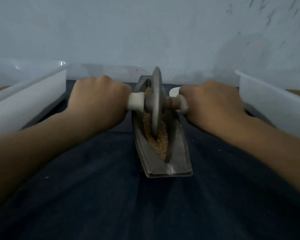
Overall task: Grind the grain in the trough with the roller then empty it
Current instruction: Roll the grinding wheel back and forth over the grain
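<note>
A long grey metal trough (178, 153) lies lengthwise in the middle of a dark blue cloth, holding brown crushed grain (160, 143) along its groove. A grey metal disc roller (156, 101) stands upright in the groove with a white handle out each side. My left hand (97, 99) grips the left handle and my right hand (213, 103) grips the right handle. The disc's lower edge sits in the grain near the trough's middle.
A white plastic bin (24, 99) stands at the left and another white bin (274, 104) at the right, both close to my wrists. A pale wall rises right behind the trough. A few stray crumbs lie on the cloth (93, 196).
</note>
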Motion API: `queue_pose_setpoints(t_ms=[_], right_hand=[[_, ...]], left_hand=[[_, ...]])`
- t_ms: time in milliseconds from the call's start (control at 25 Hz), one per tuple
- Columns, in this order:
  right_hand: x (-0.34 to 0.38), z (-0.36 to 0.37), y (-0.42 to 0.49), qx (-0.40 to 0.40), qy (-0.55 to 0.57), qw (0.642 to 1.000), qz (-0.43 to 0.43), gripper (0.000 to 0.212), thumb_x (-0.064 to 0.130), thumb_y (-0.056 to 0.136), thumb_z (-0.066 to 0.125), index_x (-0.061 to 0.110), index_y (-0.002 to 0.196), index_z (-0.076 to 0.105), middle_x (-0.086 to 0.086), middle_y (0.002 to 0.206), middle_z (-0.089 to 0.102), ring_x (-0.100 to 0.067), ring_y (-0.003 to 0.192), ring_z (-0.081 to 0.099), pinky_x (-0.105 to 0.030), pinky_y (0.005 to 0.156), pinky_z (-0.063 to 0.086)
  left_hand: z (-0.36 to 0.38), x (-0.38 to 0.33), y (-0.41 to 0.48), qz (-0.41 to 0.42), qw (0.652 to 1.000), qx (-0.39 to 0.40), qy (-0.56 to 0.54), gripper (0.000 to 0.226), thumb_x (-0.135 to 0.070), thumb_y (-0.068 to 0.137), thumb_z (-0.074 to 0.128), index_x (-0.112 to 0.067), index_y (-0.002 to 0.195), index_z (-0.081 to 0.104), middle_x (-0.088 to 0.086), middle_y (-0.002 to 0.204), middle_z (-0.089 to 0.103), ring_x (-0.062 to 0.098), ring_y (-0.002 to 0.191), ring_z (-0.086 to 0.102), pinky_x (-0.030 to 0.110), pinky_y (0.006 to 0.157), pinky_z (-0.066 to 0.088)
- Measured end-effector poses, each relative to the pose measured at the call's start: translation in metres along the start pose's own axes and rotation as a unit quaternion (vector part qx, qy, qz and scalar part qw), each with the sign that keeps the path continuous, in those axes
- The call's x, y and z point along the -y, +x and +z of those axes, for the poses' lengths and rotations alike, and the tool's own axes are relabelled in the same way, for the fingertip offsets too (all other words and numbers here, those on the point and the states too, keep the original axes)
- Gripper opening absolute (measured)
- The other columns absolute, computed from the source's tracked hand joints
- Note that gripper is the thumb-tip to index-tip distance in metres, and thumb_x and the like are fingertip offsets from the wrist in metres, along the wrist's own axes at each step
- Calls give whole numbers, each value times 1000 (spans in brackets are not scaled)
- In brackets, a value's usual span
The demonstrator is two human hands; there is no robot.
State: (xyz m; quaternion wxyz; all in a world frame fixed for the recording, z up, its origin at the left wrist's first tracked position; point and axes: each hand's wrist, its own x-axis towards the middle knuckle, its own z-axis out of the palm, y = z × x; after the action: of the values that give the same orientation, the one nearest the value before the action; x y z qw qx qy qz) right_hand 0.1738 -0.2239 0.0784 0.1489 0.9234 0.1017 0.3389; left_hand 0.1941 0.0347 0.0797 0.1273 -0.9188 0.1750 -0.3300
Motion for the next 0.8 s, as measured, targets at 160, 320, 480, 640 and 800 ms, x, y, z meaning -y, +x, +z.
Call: queue_pose_setpoints(t_ms=[160,320,480,640,800], right_hand=[[14,11,62,91,33,993,65,16,17,89,62,24,104,65,-10,97,64,-34,85,62,-32,61,35],[4,-10,17,39,-1,999,-15,15,27,76,74,29,84,61,0,68,52,-27,57,50,-23,47,24],[-3,-16,-5,-35,-3,999,-21,24,26,57,75,28,69,55,7,51,31,-21,42,27,-14,49,12],[16,6,47,64,26,995,68,11,24,88,66,23,99,65,-8,88,63,-33,79,62,-30,57,31],[11,-7,45,88,29,996,19,15,28,86,68,28,100,66,-5,90,63,-31,80,62,-31,58,34]], left_hand=[[13,-6,46,-89,991,97,-33,17,-29,92,57,-21,103,66,10,94,61,33,81,62,36,64,41],[2,0,3,-30,998,20,-44,7,-32,84,59,-26,80,59,-2,66,46,24,54,45,29,51,36],[-2,5,-17,13,997,-51,-48,24,-29,67,65,-31,63,41,-8,52,27,15,42,21,15,50,13],[12,-5,36,-72,996,43,-28,8,-28,88,62,-21,89,65,11,79,60,35,69,60,33,57,37],[9,0,25,-68,994,72,-55,7,-31,90,58,-24,88,61,4,78,56,30,67,56,34,59,41]])
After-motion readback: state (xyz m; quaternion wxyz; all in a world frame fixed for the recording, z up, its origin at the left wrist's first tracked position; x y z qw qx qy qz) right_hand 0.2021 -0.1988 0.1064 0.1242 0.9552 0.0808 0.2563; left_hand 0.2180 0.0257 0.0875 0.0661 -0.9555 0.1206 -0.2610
